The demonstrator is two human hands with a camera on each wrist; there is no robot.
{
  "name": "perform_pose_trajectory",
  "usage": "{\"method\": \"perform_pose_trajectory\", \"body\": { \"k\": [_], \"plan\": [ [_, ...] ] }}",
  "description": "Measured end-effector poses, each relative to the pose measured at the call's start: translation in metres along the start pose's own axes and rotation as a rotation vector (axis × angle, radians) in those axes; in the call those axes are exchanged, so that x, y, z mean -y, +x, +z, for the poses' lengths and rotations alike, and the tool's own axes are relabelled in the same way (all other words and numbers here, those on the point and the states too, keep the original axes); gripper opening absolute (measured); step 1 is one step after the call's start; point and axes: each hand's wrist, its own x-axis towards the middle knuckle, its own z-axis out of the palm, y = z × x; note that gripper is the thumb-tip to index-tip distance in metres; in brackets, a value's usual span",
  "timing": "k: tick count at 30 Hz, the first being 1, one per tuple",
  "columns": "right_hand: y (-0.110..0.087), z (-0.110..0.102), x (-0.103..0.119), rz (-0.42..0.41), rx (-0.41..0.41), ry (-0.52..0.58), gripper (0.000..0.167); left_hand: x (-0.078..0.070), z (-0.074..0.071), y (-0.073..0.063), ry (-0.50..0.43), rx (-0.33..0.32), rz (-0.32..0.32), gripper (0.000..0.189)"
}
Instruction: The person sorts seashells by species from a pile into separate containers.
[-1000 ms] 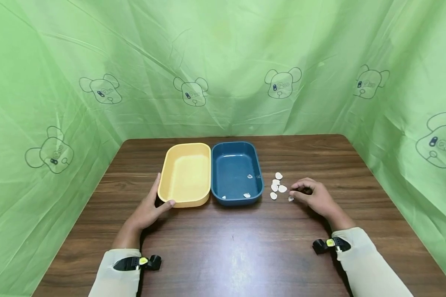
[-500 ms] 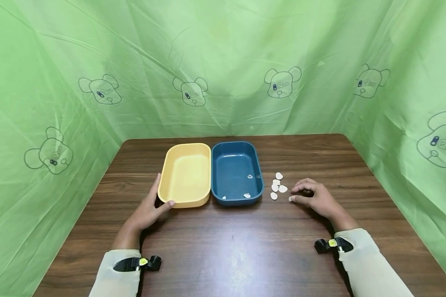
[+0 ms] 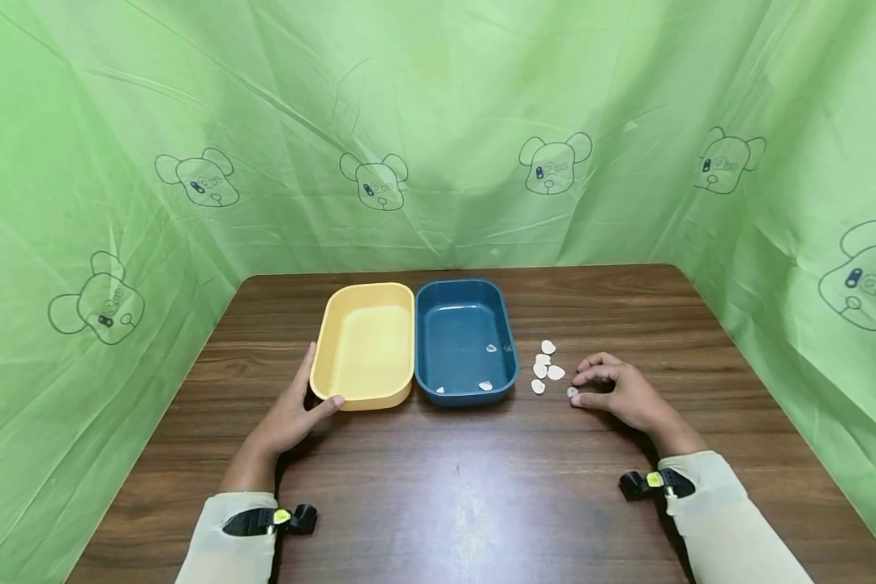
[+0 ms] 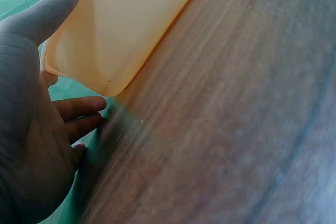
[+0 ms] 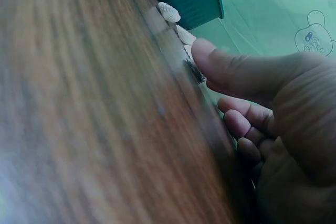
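My left hand point(image 3: 285, 414) holds the near left corner of a yellow rectangular tray point(image 3: 362, 402), thumb on the front rim and fingers along the outer left wall. In the left wrist view some fingers point(image 4: 84, 108) sit loosely below the tray's corner. My right hand point(image 3: 624, 397) rests low over the table, right of several white seashells point(image 3: 556, 372). One small seashell point(image 3: 572, 392) lies right at its thumb tip, with a gap between thumb and fingers. In the right wrist view the thumb partly covers a ribbed white shell point(image 5: 185, 35).
A dark blue tray point(image 3: 466, 397) stands against the yellow one, with a few small shells point(image 3: 485, 386) inside. Both rest on a dark wooden table point(image 3: 423, 503) with a glossy patch in front. Green printed sheeting point(image 3: 453, 97) surrounds the table on the far side and both flanks.
My right hand has shifted slightly right, and its thumb has moved down to the near side of the small shell. The left hand and both trays stay where they were.
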Motion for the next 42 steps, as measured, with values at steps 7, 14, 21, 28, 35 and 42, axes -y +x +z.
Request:
{"method": "perform_pose_trajectory", "body": {
  "k": [7, 14, 21, 28, 35, 42],
  "plan": [
    [0.0005, 0.0033, -0.0027, -0.058, -0.029, -0.017, 0.021, -0.0006, -0.0004, 0.0002, -0.010, 0.001, -0.001, 0.117],
    [-0.0002, 0.0037, -0.0011, -0.033, -0.029, 0.005, 0.021, -0.0005, -0.0008, -0.0007, -0.007, 0.006, -0.012, 0.116],
    [0.0003, 0.0026, 0.0026, -0.029, -0.023, -0.018, 0.019, 0.0001, -0.0010, 0.0000, 0.006, 0.006, -0.016, 0.116],
    [0.0006, 0.0039, 0.0020, -0.031, -0.027, -0.024, 0.017, -0.0008, -0.0012, 0.0001, 0.006, 0.010, -0.019, 0.116],
    [0.0003, 0.0040, 0.0014, -0.033, -0.022, -0.025, 0.017, -0.0014, -0.0010, 0.0001, 0.001, 0.007, -0.008, 0.115],
    [-0.0003, 0.0036, 0.0037, -0.038, 0.016, -0.040, 0.011, -0.0017, -0.0007, -0.0008, 0.004, 0.002, -0.008, 0.116]
  ]
}}
